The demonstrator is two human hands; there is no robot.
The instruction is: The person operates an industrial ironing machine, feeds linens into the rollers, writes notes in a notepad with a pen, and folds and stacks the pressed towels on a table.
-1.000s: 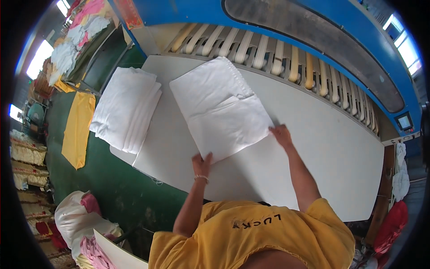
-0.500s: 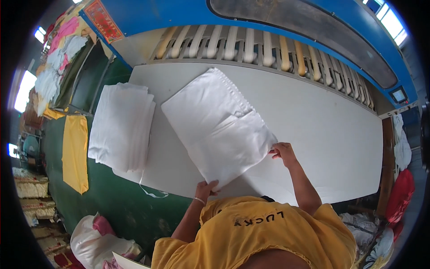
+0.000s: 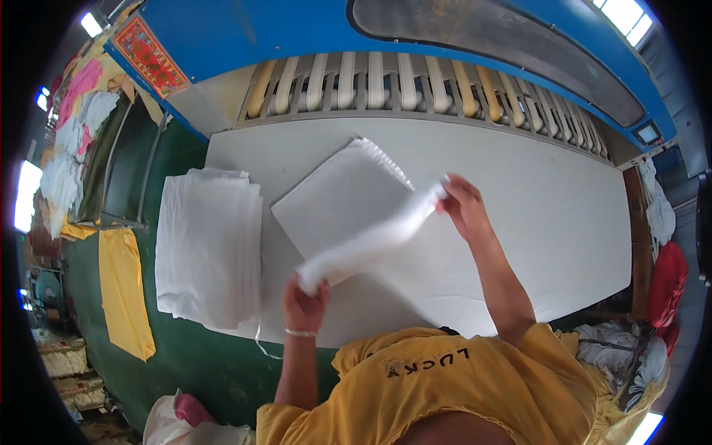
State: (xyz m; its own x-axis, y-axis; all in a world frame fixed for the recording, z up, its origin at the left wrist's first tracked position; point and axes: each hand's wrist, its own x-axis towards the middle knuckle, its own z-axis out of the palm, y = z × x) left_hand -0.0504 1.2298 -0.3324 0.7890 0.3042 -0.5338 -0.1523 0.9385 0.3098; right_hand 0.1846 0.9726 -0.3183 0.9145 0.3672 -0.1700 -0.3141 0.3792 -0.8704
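A white folded cloth point(image 3: 337, 196) lies slantwise on the pale table point(image 3: 534, 222), with a stitched, ridged edge at its far corner. My left hand point(image 3: 304, 305) is closed on its near left corner, and my right hand point(image 3: 464, 208) pinches the opposite corner on the right. Between the two hands the cloth's near edge is raised off the table and folded over, blurred by motion. The far part still rests flat. To the left of it sits a thick stack of folded white cloths point(image 3: 208, 252), nearest my left hand, with a thin strap hanging from its front.
Behind the table stands a blue machine point(image 3: 297, 22) with a row of feed belts point(image 3: 375, 81) along its front. At left, a yellow cloth point(image 3: 124, 289) hangs down near a rack of piled fabrics point(image 3: 70, 148). A red bundle point(image 3: 667, 285) is at the right edge.
Both hands have lifted the cloth's near edge and carried it away from me, folding it over the far part. The cloth lay flat before. My view has shifted slightly.
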